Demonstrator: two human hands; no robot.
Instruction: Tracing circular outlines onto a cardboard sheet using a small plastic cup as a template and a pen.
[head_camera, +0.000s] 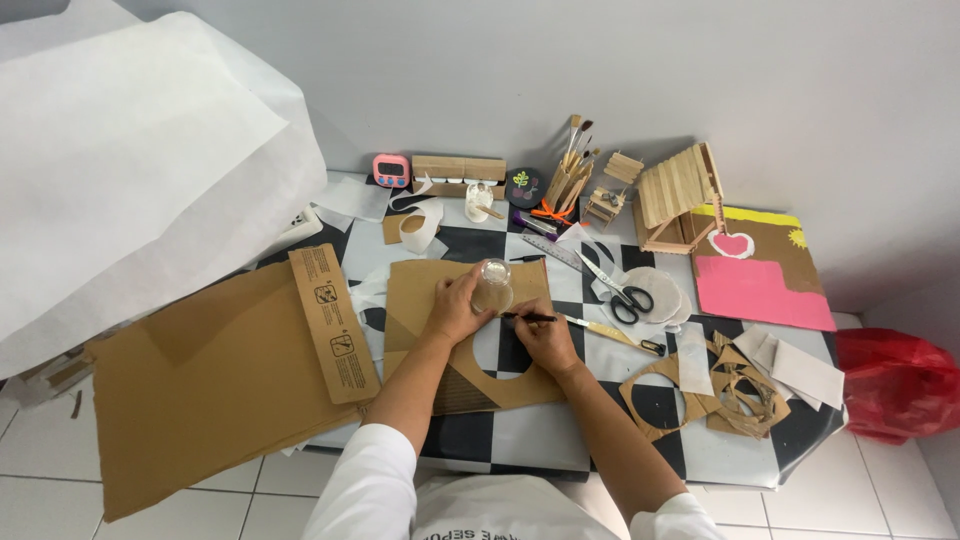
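The base of the clear glass jar (493, 285) is covered by the left hand (455, 308). The pen (528, 317) is half hidden in the right hand (545, 340), and its tip cannot be made out. The display of the small pink timer (391, 170) is too small to be read. The red plastic bag (897, 385) is cut off by the right edge.

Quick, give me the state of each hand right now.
Left hand: closed around a small clear jar, pressing it onto the cardboard sheet.
Right hand: closed on a black pen, tip beside the jar.
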